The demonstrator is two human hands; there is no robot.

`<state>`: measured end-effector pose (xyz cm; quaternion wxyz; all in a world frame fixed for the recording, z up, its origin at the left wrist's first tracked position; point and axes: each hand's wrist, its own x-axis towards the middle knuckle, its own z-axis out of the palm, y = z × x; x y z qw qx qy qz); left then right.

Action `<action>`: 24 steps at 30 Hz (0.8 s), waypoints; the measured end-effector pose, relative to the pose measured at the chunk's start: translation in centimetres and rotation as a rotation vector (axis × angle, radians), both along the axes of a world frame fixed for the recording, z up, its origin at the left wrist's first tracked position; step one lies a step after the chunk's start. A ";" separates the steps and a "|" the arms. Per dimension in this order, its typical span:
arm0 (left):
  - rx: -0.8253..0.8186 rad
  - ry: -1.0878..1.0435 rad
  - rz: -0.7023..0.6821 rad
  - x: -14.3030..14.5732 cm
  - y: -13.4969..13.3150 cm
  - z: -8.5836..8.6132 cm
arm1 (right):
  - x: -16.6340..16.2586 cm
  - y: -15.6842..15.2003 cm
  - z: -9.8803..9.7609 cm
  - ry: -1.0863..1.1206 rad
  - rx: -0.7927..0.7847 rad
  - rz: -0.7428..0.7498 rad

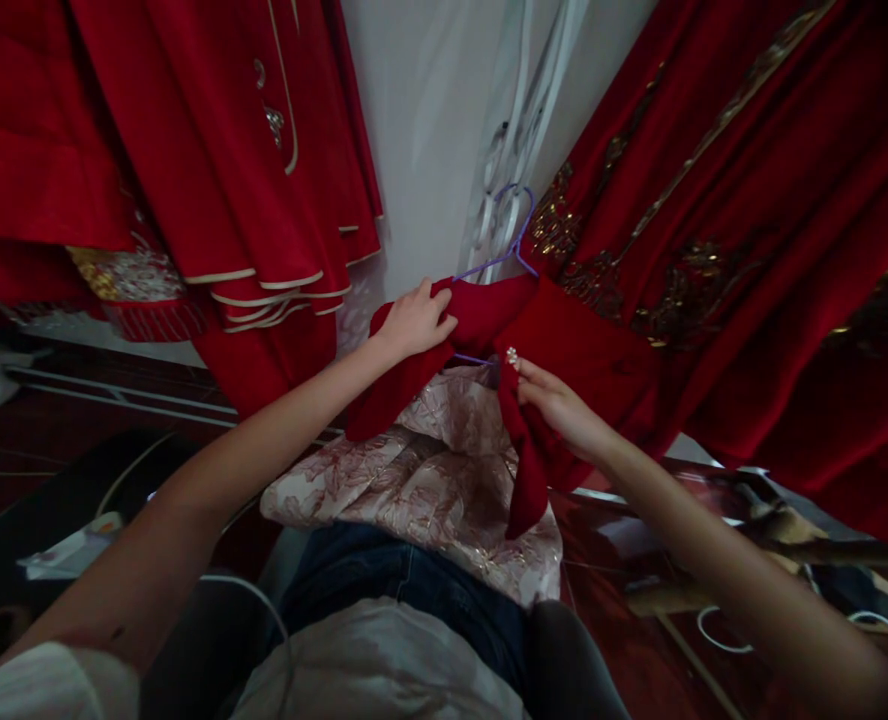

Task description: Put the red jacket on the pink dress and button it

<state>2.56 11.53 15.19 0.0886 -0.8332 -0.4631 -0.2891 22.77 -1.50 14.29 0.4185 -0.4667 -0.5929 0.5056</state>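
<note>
Nearest the lens we see our own lap: a pale top (pixel 384 660) and dark blue jeans (pixel 399 575), over which a cream fabric with a rust-brown floral print (pixel 421 480) is draped. Above it, at the middle of the view, we hold a small deep-red garment (pixel 534 340) that sits on a purple wire hanger (pixel 500 262); the hanger's hook rises above the cloth and its lower bar shows just beneath the left shoulder fold. Our left hand (pixel 414 322) is closed over the garment's left shoulder, fingers curled into the fabric. Our right hand (pixel 553 395) pinches the red cloth near the centre, thumb and fingers drawn narrow, a decorated nail visible at the fingertip. Two loose red ends hang down from the garment, one on the left toward the floral fabric and one in the middle falling across it. The cloth is plain, matte and richly coloured, without trim where we grip it. To the left hang red robes with cream piping (pixel 264 200) and a patch of gold and silver embroidery (pixel 125 272); to the right hangs a large red robe with gold embroidery (pixel 751 230), touching the held garment. Between them stands a white wall (pixel 421 130). Below lies a glossy dark reddish floor (pixel 624 600), with white cables (pixel 721 630) at the right.
</note>
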 end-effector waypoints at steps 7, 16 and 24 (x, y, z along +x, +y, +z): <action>0.094 -0.229 -0.034 -2.7 -1.4 -2.4 | 3.0 2.3 -0.5 -0.233 0.193 -0.181; -0.202 -0.540 -0.029 1.9 -1.1 -4.4 | 2.7 6.0 -2.5 -0.439 0.433 -0.305; -0.253 -0.831 -0.287 6.0 -2.6 -4.4 | -1.1 4.4 -2.2 -0.463 0.610 -0.238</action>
